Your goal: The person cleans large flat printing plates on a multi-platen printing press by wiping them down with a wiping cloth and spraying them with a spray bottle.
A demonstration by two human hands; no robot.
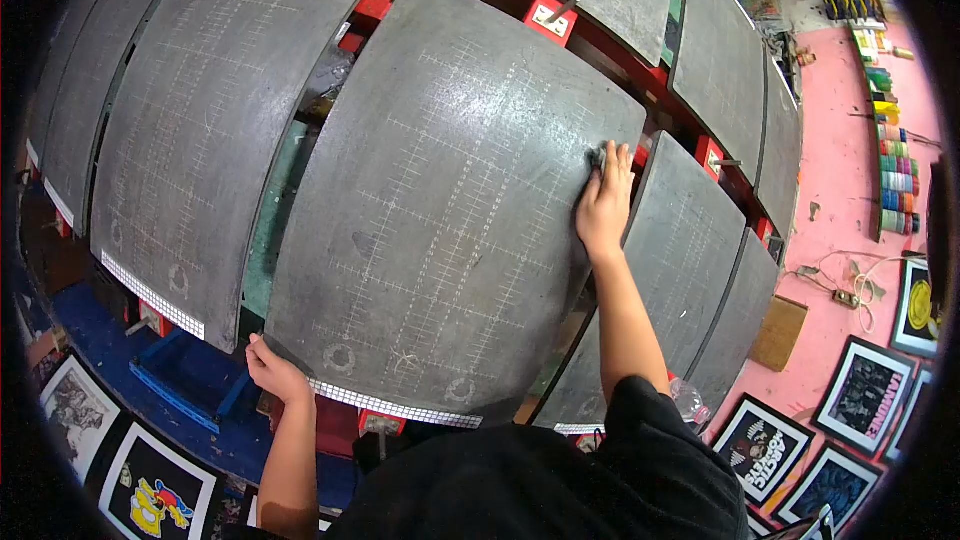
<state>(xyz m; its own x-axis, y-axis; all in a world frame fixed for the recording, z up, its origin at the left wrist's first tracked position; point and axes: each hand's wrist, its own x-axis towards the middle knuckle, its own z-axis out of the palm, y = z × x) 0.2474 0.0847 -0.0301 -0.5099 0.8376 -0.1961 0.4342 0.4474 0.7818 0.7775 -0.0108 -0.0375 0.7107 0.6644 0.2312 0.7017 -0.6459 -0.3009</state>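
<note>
A large dark grey board (450,200) with scratched ruler lines and circles lies in front of me, a white grid strip (395,406) along its near edge. My right hand (606,200) rests near its upper right corner, fingers together and pointing away, over a small dark thing that I cannot make out. At the near left corner my left hand (275,368) is closed, its fingertips by the board's edge; what they hold, if anything, is hidden.
Similar grey boards stand left (200,130), right (685,250) and beyond on red metal supports (550,18). Framed pictures (765,448) are at both lower sides. A shelf of coloured spools (897,180) lines the pink wall. A clear bottle (689,398) is near my right elbow.
</note>
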